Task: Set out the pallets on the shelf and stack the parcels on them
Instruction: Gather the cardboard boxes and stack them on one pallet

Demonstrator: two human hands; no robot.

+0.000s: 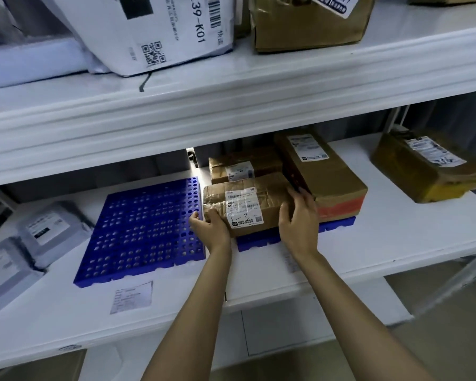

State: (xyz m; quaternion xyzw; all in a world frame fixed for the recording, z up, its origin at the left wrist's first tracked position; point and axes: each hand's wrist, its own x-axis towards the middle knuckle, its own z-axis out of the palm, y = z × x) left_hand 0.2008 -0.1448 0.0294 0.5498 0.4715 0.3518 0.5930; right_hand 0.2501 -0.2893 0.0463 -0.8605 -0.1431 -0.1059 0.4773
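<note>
I hold the taped cardboard parcel (245, 200) by both ends: my left hand (210, 229) wraps its near left corner, and my right hand (300, 220) clasps its right end, thumb on top. The parcel sits on the right blue pallet (261, 240) on the white shelf (368, 257), in front of a smaller parcel (242, 166) and touching a large box (324, 171). The left blue pallet (146, 229) lies bare beside it.
</note>
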